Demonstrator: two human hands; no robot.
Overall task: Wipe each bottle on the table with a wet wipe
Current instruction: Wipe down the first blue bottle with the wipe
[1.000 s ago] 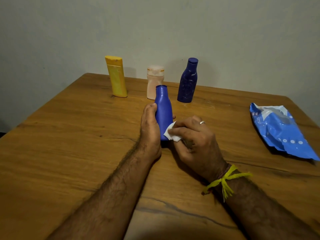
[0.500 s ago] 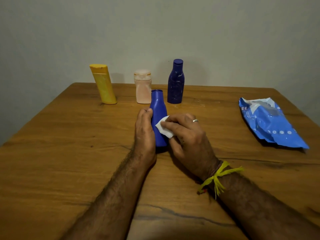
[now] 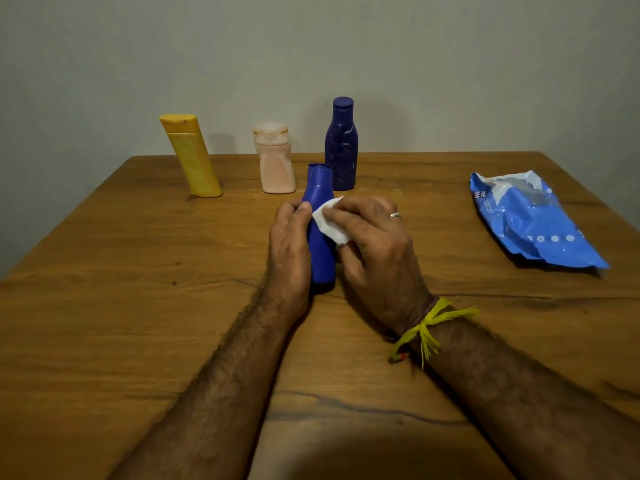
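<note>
blue bottle (image 3: 320, 237) upright; left hand (image 3: 289, 240) grip clasps it; right hand (image 3: 374, 237) grip pinches wipe (image 3: 329, 220) against it

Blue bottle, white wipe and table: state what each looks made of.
Blue bottle: likely plastic, smooth with a faint sheen, uniform colour. White wipe: soft thin fabric or paper, matte, creasing under the right hand. Table: wood or wood-look laminate, visible grain, satin finish.
</note>
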